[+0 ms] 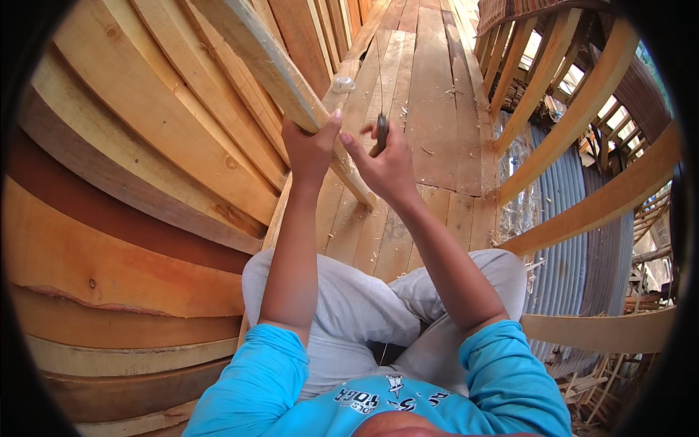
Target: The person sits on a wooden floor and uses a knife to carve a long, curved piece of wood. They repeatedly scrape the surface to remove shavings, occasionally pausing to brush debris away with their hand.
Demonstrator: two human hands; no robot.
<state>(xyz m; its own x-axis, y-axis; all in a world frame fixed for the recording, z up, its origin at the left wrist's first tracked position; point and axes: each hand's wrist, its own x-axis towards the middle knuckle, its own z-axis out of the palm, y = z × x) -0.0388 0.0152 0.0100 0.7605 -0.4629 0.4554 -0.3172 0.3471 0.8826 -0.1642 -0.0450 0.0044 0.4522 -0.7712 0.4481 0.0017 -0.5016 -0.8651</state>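
Observation:
A long pale wooden beam (273, 69) slants down from the upper left, its lower end close to the plank floor in front of my legs. My left hand (312, 146) is wrapped around this beam, with the thumb on its near face. Just right of it, my right hand (391, 162) is closed on the dark handle of what looks like a handsaw (381, 127). Its thin blade shows edge-on, pointing away from me. The blade appears apart from the beam. My right thumb points toward the beam, and some fingers are hidden behind the handle.
Tall boards (145, 124) lean along the left side. Wood shavings are scattered over the plank floor (433, 109), where a small clear plastic item (343, 84) lies beyond my left hand. A slatted wooden railing (575, 124) edges the right side, with corrugated metal sheets (561, 240) below it.

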